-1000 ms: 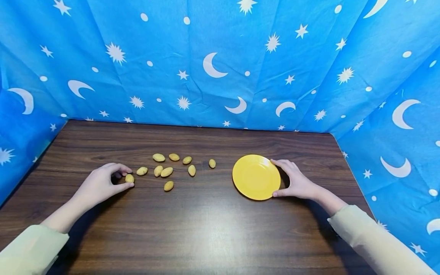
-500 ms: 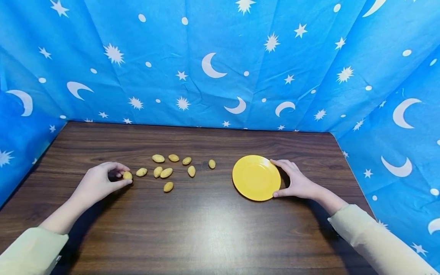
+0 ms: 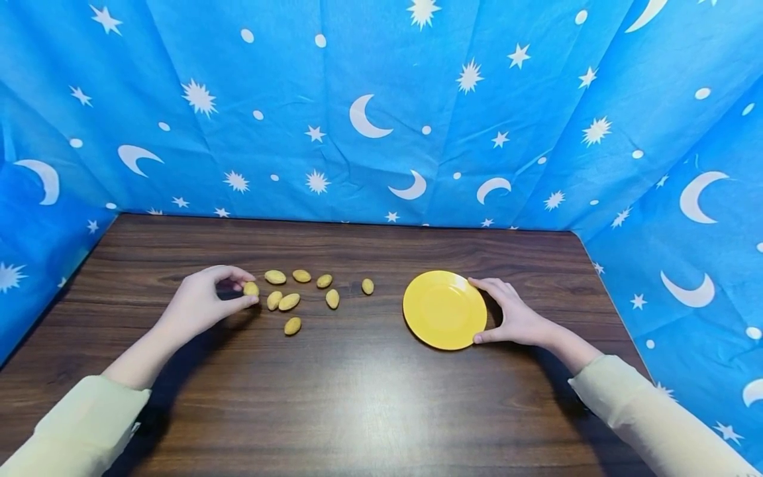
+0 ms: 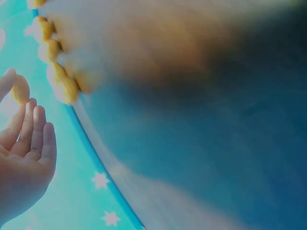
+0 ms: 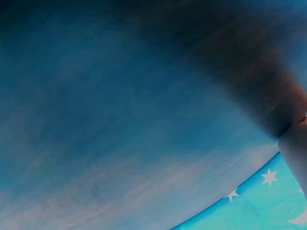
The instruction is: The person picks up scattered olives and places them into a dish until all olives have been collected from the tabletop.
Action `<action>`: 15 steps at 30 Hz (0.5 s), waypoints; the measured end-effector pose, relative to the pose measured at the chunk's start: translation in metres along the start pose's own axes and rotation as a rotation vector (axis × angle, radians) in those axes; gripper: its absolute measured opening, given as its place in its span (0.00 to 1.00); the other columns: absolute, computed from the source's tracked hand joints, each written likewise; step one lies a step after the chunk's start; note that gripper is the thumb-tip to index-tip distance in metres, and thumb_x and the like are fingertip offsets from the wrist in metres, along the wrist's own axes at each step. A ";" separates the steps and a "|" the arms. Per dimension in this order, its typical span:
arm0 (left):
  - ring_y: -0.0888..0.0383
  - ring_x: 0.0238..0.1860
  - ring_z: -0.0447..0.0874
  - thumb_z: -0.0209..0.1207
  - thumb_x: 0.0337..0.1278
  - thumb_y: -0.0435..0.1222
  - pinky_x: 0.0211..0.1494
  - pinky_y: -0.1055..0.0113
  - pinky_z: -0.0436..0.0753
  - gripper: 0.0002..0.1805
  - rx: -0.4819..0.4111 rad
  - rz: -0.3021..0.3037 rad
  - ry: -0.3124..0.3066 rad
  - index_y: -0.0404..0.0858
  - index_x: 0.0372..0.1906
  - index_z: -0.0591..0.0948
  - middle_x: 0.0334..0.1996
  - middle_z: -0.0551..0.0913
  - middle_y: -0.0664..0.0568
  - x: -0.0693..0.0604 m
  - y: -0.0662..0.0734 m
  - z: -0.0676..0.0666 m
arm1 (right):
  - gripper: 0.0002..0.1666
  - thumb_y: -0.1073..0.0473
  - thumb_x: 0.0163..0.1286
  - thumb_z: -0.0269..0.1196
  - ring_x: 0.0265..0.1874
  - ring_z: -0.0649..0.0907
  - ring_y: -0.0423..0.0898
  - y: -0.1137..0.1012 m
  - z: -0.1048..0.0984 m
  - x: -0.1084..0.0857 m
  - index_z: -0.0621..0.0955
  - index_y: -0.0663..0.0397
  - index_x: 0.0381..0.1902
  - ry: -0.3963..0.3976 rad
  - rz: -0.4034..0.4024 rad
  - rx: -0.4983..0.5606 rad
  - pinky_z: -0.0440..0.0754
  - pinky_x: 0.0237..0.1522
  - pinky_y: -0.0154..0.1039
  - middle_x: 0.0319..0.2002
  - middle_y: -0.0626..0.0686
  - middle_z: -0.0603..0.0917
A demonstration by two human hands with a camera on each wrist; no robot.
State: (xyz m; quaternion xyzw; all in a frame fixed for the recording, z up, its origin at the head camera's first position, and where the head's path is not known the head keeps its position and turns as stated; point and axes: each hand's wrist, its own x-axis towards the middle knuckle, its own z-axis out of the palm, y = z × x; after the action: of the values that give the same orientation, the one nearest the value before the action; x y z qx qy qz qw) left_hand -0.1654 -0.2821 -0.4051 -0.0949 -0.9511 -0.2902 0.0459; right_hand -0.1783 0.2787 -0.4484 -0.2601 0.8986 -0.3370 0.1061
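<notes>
In the head view my left hand point(image 3: 203, 301) pinches a small yellow, pointed-oval fruit or nut point(image 3: 251, 289) between thumb and fingertips, at the left end of a loose group. The left wrist view shows the yellow piece point(image 4: 20, 89) between thumb and forefinger, the other fingers extended. Several similar yellow pieces point(image 3: 289, 302) lie on the table just right of it. My right hand point(image 3: 514, 315) grips the right rim of a round yellow plate point(image 3: 444, 309), its thumb at the near side and fingers at the far side. Nothing lies on the plate. The right wrist view barely catches the hand.
A dark wood-grain table point(image 3: 369, 397) carries everything. One yellow piece point(image 3: 367, 286) lies apart, between the group and the plate. A blue cloth point(image 3: 286, 93) with white moons and stars stands along the back and both sides.
My left hand has moved right with its yellow piece, up to the group. The loose piece that lay nearest it no longer shows separately. My right hand and the plate have stayed put.
</notes>
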 end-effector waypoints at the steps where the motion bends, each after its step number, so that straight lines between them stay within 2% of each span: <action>1: 0.47 0.45 0.87 0.75 0.61 0.39 0.50 0.58 0.82 0.15 -0.012 0.008 -0.003 0.36 0.49 0.88 0.40 0.89 0.44 0.002 0.005 0.001 | 0.63 0.49 0.56 0.83 0.71 0.63 0.67 0.000 0.000 0.000 0.62 0.60 0.81 -0.001 0.002 -0.001 0.65 0.70 0.77 0.74 0.67 0.67; 3: 0.47 0.45 0.88 0.75 0.61 0.38 0.51 0.56 0.84 0.15 -0.040 0.023 -0.010 0.36 0.50 0.88 0.41 0.89 0.44 0.005 0.015 0.003 | 0.63 0.48 0.56 0.83 0.72 0.63 0.67 0.000 0.000 0.000 0.62 0.59 0.82 -0.003 0.006 -0.003 0.65 0.70 0.77 0.74 0.67 0.67; 8: 0.48 0.47 0.86 0.74 0.63 0.38 0.51 0.60 0.84 0.15 -0.108 0.044 -0.046 0.37 0.51 0.88 0.43 0.89 0.45 0.015 0.040 0.012 | 0.63 0.49 0.56 0.83 0.72 0.63 0.67 -0.001 0.000 0.000 0.62 0.59 0.82 -0.003 0.007 -0.006 0.65 0.70 0.77 0.74 0.66 0.67; 15: 0.46 0.47 0.87 0.75 0.62 0.36 0.55 0.48 0.85 0.16 -0.210 0.090 -0.090 0.36 0.52 0.88 0.44 0.90 0.45 0.029 0.068 0.034 | 0.63 0.50 0.56 0.83 0.71 0.63 0.67 -0.002 0.000 0.000 0.62 0.59 0.81 0.000 0.005 -0.016 0.66 0.70 0.77 0.74 0.66 0.67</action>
State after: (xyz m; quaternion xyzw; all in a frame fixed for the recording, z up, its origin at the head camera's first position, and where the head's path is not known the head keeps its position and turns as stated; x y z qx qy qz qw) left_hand -0.1810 -0.2030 -0.3922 -0.1545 -0.9114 -0.3814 0.0061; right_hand -0.1779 0.2773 -0.4466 -0.2585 0.9019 -0.3297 0.1051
